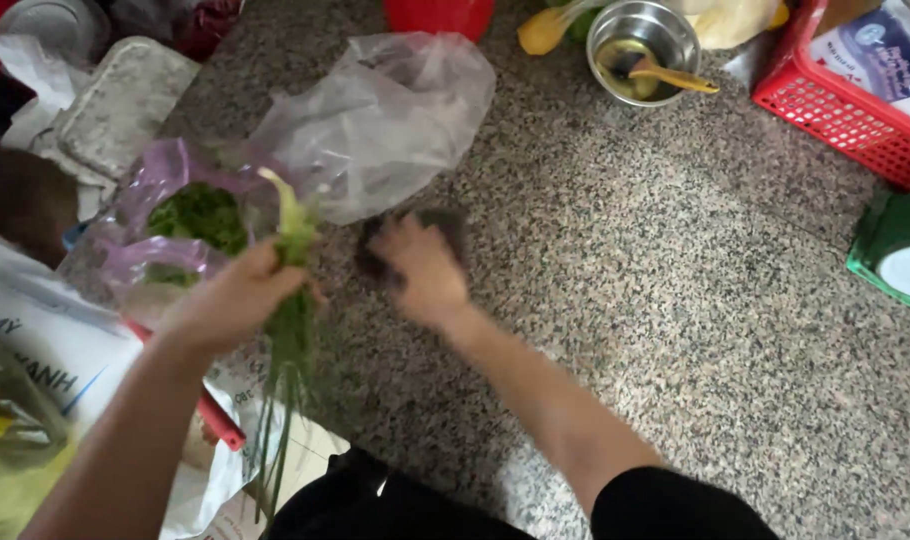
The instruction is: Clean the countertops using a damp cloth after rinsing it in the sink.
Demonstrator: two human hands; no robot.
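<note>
Left hand [237, 300] grips green stalks [291, 330], long axis running near-far, roots far. Right hand [425, 272], blurred, lies just right of them on the table [675, 300]; grip cannot be told. Clear bag [385, 120] beyond.

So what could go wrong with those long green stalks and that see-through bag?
The left hand grips the bunch of long green stalks only near its middle, so loose thin ends hanging below might slip out or snap. The right hand is a fast blur beside the clear crumpled plastic bag; a quick swipe could knock it, or tug the pink plastic bag of leafy greens beside it and spill them onto the speckled stone counter.
</note>
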